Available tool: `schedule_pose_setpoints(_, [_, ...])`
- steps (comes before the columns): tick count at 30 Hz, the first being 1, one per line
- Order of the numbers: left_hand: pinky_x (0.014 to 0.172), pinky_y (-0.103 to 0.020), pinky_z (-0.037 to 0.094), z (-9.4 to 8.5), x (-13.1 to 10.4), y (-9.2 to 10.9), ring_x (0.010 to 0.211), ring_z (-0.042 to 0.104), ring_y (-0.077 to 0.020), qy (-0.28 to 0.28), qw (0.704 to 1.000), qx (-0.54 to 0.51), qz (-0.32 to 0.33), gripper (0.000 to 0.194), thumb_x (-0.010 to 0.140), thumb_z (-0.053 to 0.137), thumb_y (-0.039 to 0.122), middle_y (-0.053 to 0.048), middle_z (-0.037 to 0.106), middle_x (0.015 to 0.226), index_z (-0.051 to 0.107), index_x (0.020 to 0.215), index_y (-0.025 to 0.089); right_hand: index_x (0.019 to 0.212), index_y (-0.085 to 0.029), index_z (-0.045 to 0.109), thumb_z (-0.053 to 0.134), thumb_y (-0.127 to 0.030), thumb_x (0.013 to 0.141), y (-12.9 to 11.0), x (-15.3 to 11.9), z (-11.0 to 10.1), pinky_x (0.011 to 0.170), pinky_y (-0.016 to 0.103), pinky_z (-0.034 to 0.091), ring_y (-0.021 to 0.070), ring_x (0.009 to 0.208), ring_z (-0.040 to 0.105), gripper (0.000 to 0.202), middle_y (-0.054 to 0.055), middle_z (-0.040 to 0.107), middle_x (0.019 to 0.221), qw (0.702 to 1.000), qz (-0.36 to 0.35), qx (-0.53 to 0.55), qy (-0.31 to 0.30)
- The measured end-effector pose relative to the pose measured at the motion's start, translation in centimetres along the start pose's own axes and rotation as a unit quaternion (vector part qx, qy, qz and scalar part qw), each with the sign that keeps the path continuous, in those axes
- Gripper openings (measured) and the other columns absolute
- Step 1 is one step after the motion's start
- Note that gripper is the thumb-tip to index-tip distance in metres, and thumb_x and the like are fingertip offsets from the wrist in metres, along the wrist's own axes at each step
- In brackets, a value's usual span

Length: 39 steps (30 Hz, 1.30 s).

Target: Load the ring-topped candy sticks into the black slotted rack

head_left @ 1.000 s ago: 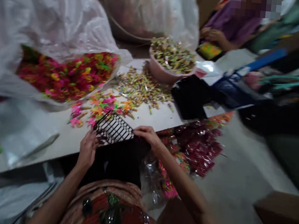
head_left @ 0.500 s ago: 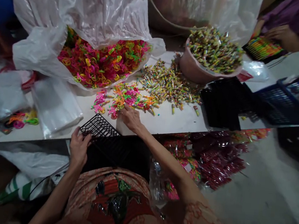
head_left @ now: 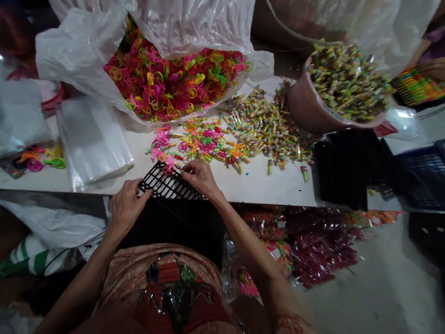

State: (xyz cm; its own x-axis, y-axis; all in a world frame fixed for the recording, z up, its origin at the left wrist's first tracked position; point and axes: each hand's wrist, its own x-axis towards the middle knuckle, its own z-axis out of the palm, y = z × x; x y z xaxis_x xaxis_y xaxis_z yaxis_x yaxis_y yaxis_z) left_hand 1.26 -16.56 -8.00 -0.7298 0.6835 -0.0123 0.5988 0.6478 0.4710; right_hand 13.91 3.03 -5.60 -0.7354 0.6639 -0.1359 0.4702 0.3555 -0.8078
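My left hand [head_left: 126, 205] grips the left end of a black plastic grid tray [head_left: 161, 185], thumb over its edge. The tray lies slantwise at the table's front edge. Above it, my right hand [head_left: 200, 178] is closed in a pinch on a small tube with a pink plastic loop piece [head_left: 167, 164] at its end; the fingers partly hide the tube. Just beyond the hands is a small pile of bright plastic loop pieces [head_left: 205, 139], some joined to tubes. To its right spreads a heap of small wrapped tubes [head_left: 266, 124].
A white plastic sack [head_left: 75, 63] full of coloured loop pieces stands behind. A pink tub [head_left: 303, 98] heaped with tubes is right of it. Black trays [head_left: 340, 173] and a blue basket [head_left: 427, 166] lie right; clear bags [head_left: 94, 144] left. Another person's hand [head_left: 440, 67] works far right.
My right hand has come from the pile to the tray with a tube and pink piece. The tray has moved farther onto the table, and the whole view has shifted slightly.
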Motion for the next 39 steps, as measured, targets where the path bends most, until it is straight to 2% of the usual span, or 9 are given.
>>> schedule_pose_setpoints(5, [0.084, -0.034, 0.047, 0.4, 0.9, -1.1, 0.097, 0.061, -0.0241, 0.055, 0.984, 0.021, 0.171, 0.033, 0.088, 0.059, 0.036, -0.009, 0.066, 0.111, 0.066, 0.115, 0.020, 0.065, -0.016, 0.060, 0.066, -0.019, 0.062, -0.9, 0.1, 1.7, 0.058, 0.022, 0.037, 0.0091, 0.058, 0.049, 0.007, -0.005, 0.054, 0.059, 0.985, 0.044, 0.166, -0.025])
schedule_pose_setpoints(9, [0.080, -0.033, 0.046, 0.8, 1.1, -1.4, 0.090, 0.060, -0.0235, 0.082, 0.971, 0.039, 0.221, 0.024, 0.088, 0.061, 0.035, -0.008, 0.068, 0.098, 0.068, 0.104, 0.018, 0.071, -0.017, 0.058, 0.067, -0.022, 0.058, -1.1, 0.2, 2.1, 0.055, 0.021, 0.036, 0.0081, 0.056, 0.045, 0.017, -0.007, 0.051, 0.060, 0.967, 0.061, 0.245, -0.020])
schedule_pose_setpoints(16, [0.068, -0.031, 0.043, 1.0, -1.1, -0.7, 0.073, 0.058, -0.0197, 0.089, 0.967, 0.026, 0.239, 0.024, 0.086, 0.064, 0.040, -0.004, 0.062, 0.072, 0.063, 0.075, 0.019, 0.071, -0.021, 0.048, 0.064, -0.027, 0.060, -0.6, 0.1, 3.5, 0.057, 0.022, 0.034, 0.0094, 0.058, 0.040, 0.020, -0.008, 0.044, 0.061, 0.971, 0.079, 0.225, 0.003])
schedule_pose_setpoints(20, [0.085, -0.034, 0.047, 0.9, 0.6, -1.5, 0.094, 0.062, -0.0222, 0.074, 0.965, -0.032, 0.249, 0.025, 0.087, 0.061, 0.040, -0.009, 0.070, 0.100, 0.069, 0.099, 0.019, 0.071, -0.020, 0.049, 0.062, -0.027, 0.063, -0.4, 0.4, 4.7, 0.058, 0.022, 0.033, 0.0101, 0.061, 0.041, 0.016, -0.008, 0.044, 0.062, 0.986, 0.057, 0.160, -0.004])
schedule_pose_setpoints(24, [0.100, -0.042, 0.042, 1.2, 2.7, -2.5, 0.113, 0.058, -0.0265, 0.003, 0.964, -0.049, 0.262, 0.041, 0.088, 0.058, 0.040, -0.011, 0.063, 0.129, 0.062, 0.124, 0.021, 0.070, -0.019, 0.055, 0.062, -0.027, 0.065, -0.2, 0.2, 5.0, 0.060, 0.022, 0.037, 0.0114, 0.065, 0.048, 0.012, -0.005, 0.052, 0.065, 0.988, 0.054, 0.146, -0.006])
schedule_pose_setpoints(27, [0.103, -0.044, 0.038, 1.8, 2.5, -2.4, 0.119, 0.054, -0.0286, -0.021, 0.970, -0.051, 0.237, 0.048, 0.086, 0.058, 0.040, -0.012, 0.060, 0.134, 0.059, 0.130, 0.022, 0.075, -0.017, 0.060, 0.063, -0.026, 0.069, -0.8, -0.1, 5.8, 0.062, 0.022, 0.041, 0.0120, 0.065, 0.052, 0.011, -0.003, 0.057, 0.067, 0.983, 0.058, 0.172, -0.014])
schedule_pose_setpoints(30, [0.104, -0.045, 0.035, 2.4, 1.6, -1.8, 0.125, 0.049, -0.0310, -0.004, 0.980, -0.043, 0.196, 0.055, 0.081, 0.061, 0.039, -0.014, 0.056, 0.138, 0.056, 0.133, 0.021, 0.079, -0.016, 0.063, 0.063, -0.026, 0.074, -1.9, -0.3, 7.1, 0.064, 0.022, 0.043, 0.0127, 0.067, 0.056, 0.011, -0.001, 0.061, 0.071, 0.983, 0.042, 0.175, -0.024])
schedule_pose_setpoints(35, [0.103, -0.043, 0.033, 3.0, 1.1, -1.3, 0.123, 0.050, -0.0322, 0.019, 0.987, -0.036, 0.155, 0.063, 0.077, 0.065, 0.044, -0.016, 0.056, 0.136, 0.054, 0.134, 0.017, 0.083, -0.017, 0.065, 0.058, -0.021, 0.081, -2.9, -0.2, 7.9, 0.072, 0.023, 0.045, 0.0147, 0.079, 0.059, 0.008, 0.004, 0.064, 0.090, 0.999, 0.011, 0.038, -0.009])
schedule_pose_setpoints(39, [0.102, -0.043, 0.033, 3.2, 1.3, -1.4, 0.122, 0.050, -0.0321, 0.018, 0.988, -0.038, 0.147, 0.065, 0.078, 0.064, 0.045, -0.017, 0.058, 0.134, 0.053, 0.135, 0.017, 0.088, -0.017, 0.066, 0.055, -0.015, 0.083, -3.4, -0.2, 7.2, 0.076, 0.024, 0.043, 0.0168, 0.086, 0.060, 0.012, 0.007, 0.065, 0.097, 0.995, -0.038, -0.065, -0.067])
